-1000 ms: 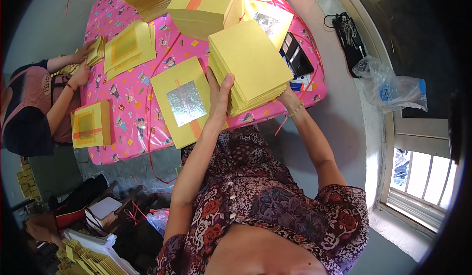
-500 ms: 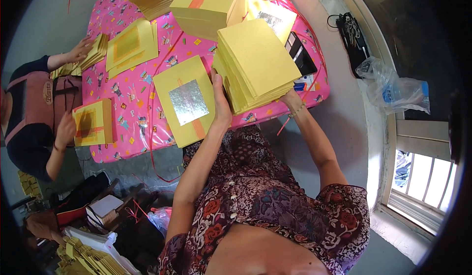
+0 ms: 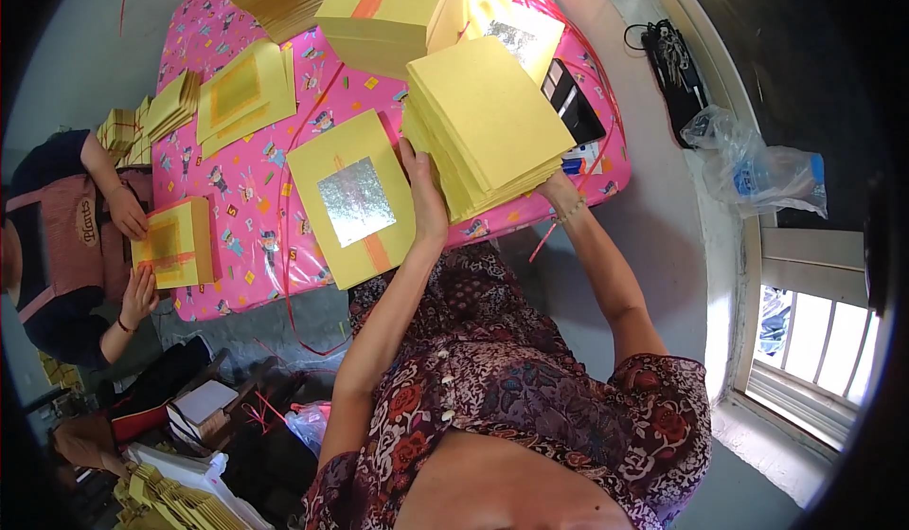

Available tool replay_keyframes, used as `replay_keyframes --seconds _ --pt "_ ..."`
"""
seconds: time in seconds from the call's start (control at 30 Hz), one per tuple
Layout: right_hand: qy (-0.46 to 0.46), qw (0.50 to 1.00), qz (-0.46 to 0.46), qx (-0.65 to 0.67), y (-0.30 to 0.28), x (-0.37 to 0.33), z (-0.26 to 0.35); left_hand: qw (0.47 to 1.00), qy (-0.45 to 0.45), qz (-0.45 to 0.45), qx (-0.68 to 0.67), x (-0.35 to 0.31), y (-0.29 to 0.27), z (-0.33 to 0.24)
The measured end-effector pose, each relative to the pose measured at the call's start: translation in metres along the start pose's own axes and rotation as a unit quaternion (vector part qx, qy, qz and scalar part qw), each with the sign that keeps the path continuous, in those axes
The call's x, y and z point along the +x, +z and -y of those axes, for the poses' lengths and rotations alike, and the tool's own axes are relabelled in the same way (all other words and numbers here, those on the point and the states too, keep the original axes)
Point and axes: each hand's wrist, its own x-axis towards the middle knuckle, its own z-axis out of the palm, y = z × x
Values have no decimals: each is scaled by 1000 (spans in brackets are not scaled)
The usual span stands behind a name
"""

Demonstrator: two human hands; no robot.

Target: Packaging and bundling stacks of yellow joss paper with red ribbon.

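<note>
A thick stack of yellow paper sheets (image 3: 492, 113) is between my two hands, tilted over the near right part of the table. My left hand (image 3: 426, 198) presses against its left side, thumb pointing up along the sheets. At the lower right corner my right hand (image 3: 559, 189) grips the stack, its fingers mostly hidden beneath it. Left of my left hand lies a flat yellow sheet pile (image 3: 379, 263) with a silver foil square and an orange stripe on top.
Taller yellow paper stacks (image 3: 374, 37) stand at the back of the pink patterned table (image 3: 241, 269). Red straps (image 3: 284, 246) trail over it; a black phone-like object (image 3: 579, 104) lies at right. On the left a co-worker (image 3: 71, 236) has both hands on a yellow block (image 3: 185, 241).
The stack and my hands have shifted very slightly left with the whole view. The co-worker's far hand has come from the back paper pile down to the yellow block.
</note>
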Motion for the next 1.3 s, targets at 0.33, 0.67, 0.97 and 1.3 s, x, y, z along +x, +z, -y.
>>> replay_keyframes --seconds 0.33,0.67,0.97,1.3 --pt "-53 993 -72 -75 22 -3 -8 998 64 7 -7 -3 -9 18" --pt "-6 1000 -20 11 7 -4 10 992 72 27 104 -6 -4 14" --pt "21 996 -67 -62 2 6 26 991 50 16 121 14 -13 15" --pt "26 984 -108 -141 12 24 15 997 33 40 49 22 -10 15"
